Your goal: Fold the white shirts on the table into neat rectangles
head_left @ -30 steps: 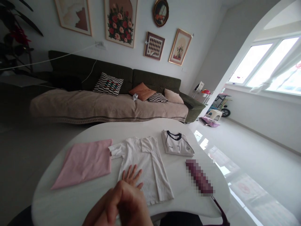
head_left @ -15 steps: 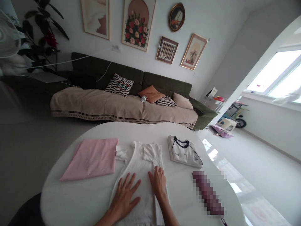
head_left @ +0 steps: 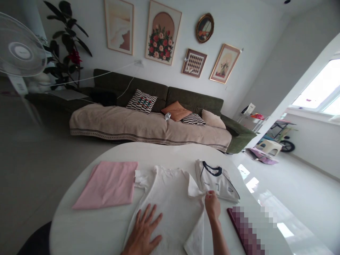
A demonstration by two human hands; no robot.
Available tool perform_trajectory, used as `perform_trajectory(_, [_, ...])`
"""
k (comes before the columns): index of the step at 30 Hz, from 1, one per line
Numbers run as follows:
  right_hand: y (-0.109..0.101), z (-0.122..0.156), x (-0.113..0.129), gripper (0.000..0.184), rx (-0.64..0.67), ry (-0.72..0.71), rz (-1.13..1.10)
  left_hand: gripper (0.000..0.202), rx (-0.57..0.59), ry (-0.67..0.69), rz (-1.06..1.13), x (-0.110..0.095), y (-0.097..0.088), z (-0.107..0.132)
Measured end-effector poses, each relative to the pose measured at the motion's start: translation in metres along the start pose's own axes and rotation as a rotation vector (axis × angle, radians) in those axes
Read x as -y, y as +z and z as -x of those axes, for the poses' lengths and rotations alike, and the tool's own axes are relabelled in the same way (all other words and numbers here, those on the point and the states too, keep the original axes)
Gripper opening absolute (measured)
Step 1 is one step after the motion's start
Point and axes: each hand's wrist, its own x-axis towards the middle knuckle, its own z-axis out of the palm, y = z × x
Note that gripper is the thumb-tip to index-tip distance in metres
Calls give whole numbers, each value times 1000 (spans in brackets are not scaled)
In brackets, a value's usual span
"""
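A white T-shirt (head_left: 172,202) lies spread on the table in front of me, its left sleeve sticking out flat. My left hand (head_left: 145,228) rests on the shirt's lower left part, palm down with the fingers spread. At the shirt's right side, my right hand (head_left: 211,204) pinches the fabric near the right sleeve, and that edge is lifted and partly folded. To the left lies a folded pink cloth (head_left: 108,186). Just beyond my right hand sits a folded white jersey (head_left: 216,180) with a dark collar.
The white table (head_left: 71,226) has a rounded edge. A dark red, partly pixelated item (head_left: 245,230) lies at its right. Behind stands a green sofa (head_left: 196,99) with a beige cover and cushions. A fan (head_left: 21,49) is at the far left.
My right hand has moved right, pulling the shirt's right side outward, so the shirt is wider. My left hand stays flat on the fabric. The view has shifted slightly.
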Motion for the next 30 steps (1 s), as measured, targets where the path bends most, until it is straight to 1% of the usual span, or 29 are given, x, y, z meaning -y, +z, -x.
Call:
perform_trajectory(1, [-2,9,-4,40,-20,13,3,60,-17,-4,-2,-1,-1,0])
perform_trajectory(2, [-1,23,-3,40,-28,-5,-4,59,-33,-6,-7,-3,-2,0])
perform_trajectory(3, [4,41,1,41,-22,-62,-26,59,-46,-7,-13,-4,-2,1])
perform_trajectory(4, [12,61,8,40,0,-143,-50,58,-56,-6,-22,-5,-2,1])
perform_trajectory(6, [32,104,25,41,96,-420,-128,58,-76,3,-41,-6,-2,1])
perform_trajectory(7, [42,123,31,43,162,-534,-130,58,-89,7,-51,-6,-2,1])
perform_trajectory(8, [51,138,34,47,225,-618,-117,59,-104,11,-62,-6,-2,1])
perform_trajectory(9, [57,148,33,52,275,-658,-86,59,-120,12,-71,-5,-1,1])
perform_trajectory(10, [60,153,26,54,306,-654,-44,60,-134,12,-79,-5,0,1])
perform_trajectory(11, [60,154,14,54,316,-614,4,60,-144,10,-85,-4,1,1])
perform_trajectory(13, [53,143,-25,49,282,-471,124,62,-149,6,-86,-4,2,2])
perform_trajectory(16, [28,116,-97,49,212,-225,359,62,-121,0,-69,-3,4,2])
perform_trajectory(17, [19,110,-117,48,189,-157,424,62,-107,-3,-61,-4,4,1])
perform_trajectory(18, [10,105,-131,46,164,-105,463,61,-93,-7,-53,-4,4,1])
perform_trajectory(19, [3,103,-137,43,144,-73,474,60,-81,-10,-46,-4,3,1])
perform_trajectory(20, [-2,103,-135,42,128,-73,454,59,-73,-13,-40,-5,3,0])
perform_trajectory(21, [-3,105,-125,41,115,-102,407,58,-67,-14,-35,-5,2,0])
perform_trajectory(22, [-1,109,-109,42,111,-158,345,57,-66,-15,-32,-5,2,0])
perform_trajectory(23, [5,113,-87,43,109,-239,275,56,-66,-15,-29,-6,1,-1])
perform_trajectory(25, [24,120,-39,42,107,-422,164,55,-63,-13,-23,-6,-1,-1])
perform_trajectory(26, [34,120,-18,43,126,-468,141,55,-59,-10,-20,-6,-2,-1])
perform_trajectory(28, [51,112,14,46,176,-495,137,54,-51,-4,-14,-7,-4,0])
perform_trajectory(30, [58,89,26,46,226,-484,164,55,-44,-4,-9,-7,-7,1])
